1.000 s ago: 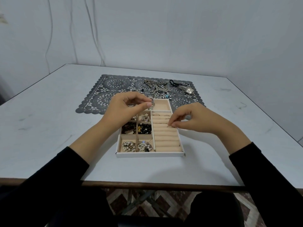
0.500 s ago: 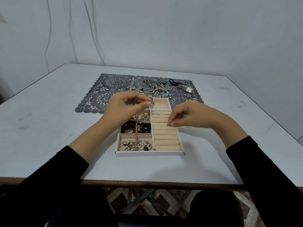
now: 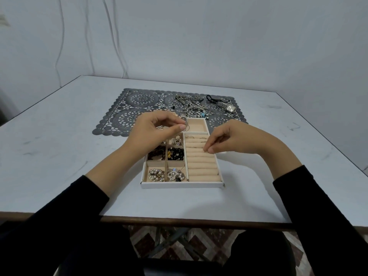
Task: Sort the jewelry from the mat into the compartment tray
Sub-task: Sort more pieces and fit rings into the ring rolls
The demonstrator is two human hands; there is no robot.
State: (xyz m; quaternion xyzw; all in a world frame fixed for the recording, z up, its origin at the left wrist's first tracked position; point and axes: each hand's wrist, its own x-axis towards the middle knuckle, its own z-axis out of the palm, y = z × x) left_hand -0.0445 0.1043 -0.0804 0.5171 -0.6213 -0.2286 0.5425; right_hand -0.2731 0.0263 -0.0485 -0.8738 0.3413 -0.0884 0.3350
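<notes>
Ring-placing step: left hand (image 3: 155, 134) pinches a ring (image 3: 186, 125) above the tray's (image 3: 181, 185) far end, right hand (image 3: 229, 140) pinches at the ring rolls (image 3: 201, 166), contents indiscernible; next, probably seat the ring, then fetch chains (image 3: 191, 106) from the far mat (image 3: 139, 108).

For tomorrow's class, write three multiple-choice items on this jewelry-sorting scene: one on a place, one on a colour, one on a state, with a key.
1. Where does the wristwatch lie? A on a shelf; B at the far right of the mat; C in a drawer.
2. What colour is the mat? A red; B yellow; C dark grey.
3. What is the left hand doing? A pinching a silver ring; B lying flat; C hanging open.
Key: B, it rests on the mat's right end; C, its lacework is dark grey; A, thumb and finger hold the ring above the compartment tray.
</notes>
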